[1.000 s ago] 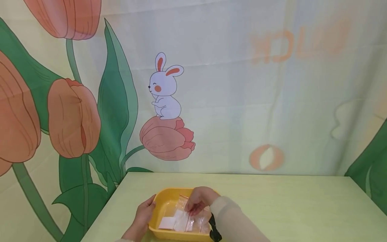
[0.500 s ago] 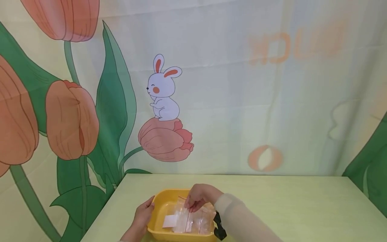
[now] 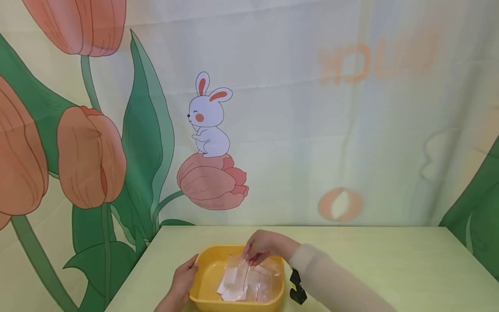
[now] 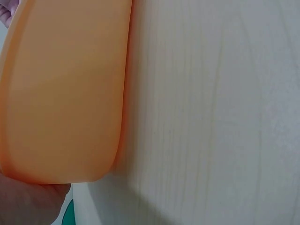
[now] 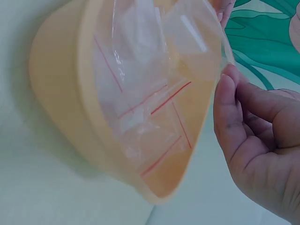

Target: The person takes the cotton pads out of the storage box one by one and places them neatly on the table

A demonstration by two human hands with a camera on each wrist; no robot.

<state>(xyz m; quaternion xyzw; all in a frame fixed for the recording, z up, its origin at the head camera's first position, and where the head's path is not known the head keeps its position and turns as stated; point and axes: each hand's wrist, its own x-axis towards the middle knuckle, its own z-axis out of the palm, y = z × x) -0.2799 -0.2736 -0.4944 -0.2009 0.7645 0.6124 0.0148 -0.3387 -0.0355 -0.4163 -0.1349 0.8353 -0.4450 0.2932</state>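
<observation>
A yellow plastic basin [image 3: 208, 281] stands at the front of the table, holding several clear zip bags [image 3: 262, 288] with red seal lines. My left hand [image 3: 184, 277] grips the basin's left rim; in the left wrist view that hand [image 4: 30, 201] shows at the basin's end. Over the basin, my right hand [image 3: 260, 248] pinches the top edge of one clear zip bag [image 3: 238, 277] between thumb and forefinger. White pieces show through and below this bag. The right wrist view has the pinched bag [image 5: 192, 37] rising at a slant above the other bags.
The pale wood-grain table [image 3: 370, 268] extends to the right and behind the basin. A printed curtain [image 3: 288, 130] with tulips and a rabbit hangs at the table's back edge. A black strap clip [image 3: 297, 288] hangs below my right sleeve.
My right hand has moved up and slightly right, drawing the pinched zip bag higher. The white piece on the left has shifted and is now partly behind the bag. My left hand keeps its grip.
</observation>
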